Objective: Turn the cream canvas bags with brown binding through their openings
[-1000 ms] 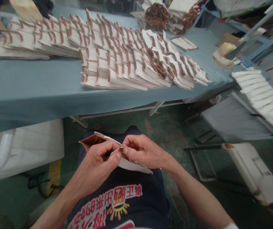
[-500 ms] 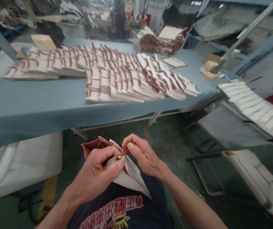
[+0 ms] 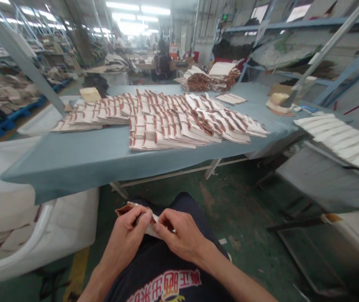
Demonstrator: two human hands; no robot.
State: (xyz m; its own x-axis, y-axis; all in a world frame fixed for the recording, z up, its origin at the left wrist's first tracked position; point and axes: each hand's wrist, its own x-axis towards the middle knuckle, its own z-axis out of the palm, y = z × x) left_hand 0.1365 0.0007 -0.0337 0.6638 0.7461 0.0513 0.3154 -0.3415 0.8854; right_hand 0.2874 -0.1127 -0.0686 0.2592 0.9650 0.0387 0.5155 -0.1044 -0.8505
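Note:
A folded white-and-brown piece, like leather or stiff cloth, is held low over my lap, mostly covered by my fingers. My left hand pinches it between thumb and bent fingers, and a brown corner sticks out beyond the knuckles. From the other side my right hand grips its white part, thumb pressed against curled fingers. Several rows of similar white pieces with brown edges lie overlapping on the blue-covered table in front of me.
At the lower left stands a white bin with pale pieces inside. Brown-and-white stacks sit on the table's far side. White strips lie on a stand at the right, above a metal-framed stool. Someone sits in the background.
My view has tilted up, showing more of the room. The hands have drawn the piece lower; my right hand now grips its white part, and less of the piece shows.

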